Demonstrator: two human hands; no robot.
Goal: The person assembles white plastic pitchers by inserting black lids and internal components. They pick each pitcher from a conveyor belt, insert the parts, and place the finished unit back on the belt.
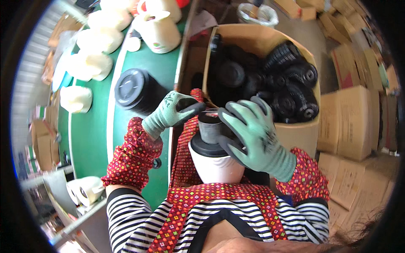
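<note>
Gloved hands at a gray cup (210,131)
Right hand (257,137): fingers spread beside it; left hand (168,111): can't tell; black tub (134,89) near table's (90,139) right edge.

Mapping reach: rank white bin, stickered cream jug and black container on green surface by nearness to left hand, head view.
1. Black container: just left of the left hand.
2. Cream jug: ahead, on the green surface.
3. White bin: farthest, ahead to the right.
</note>
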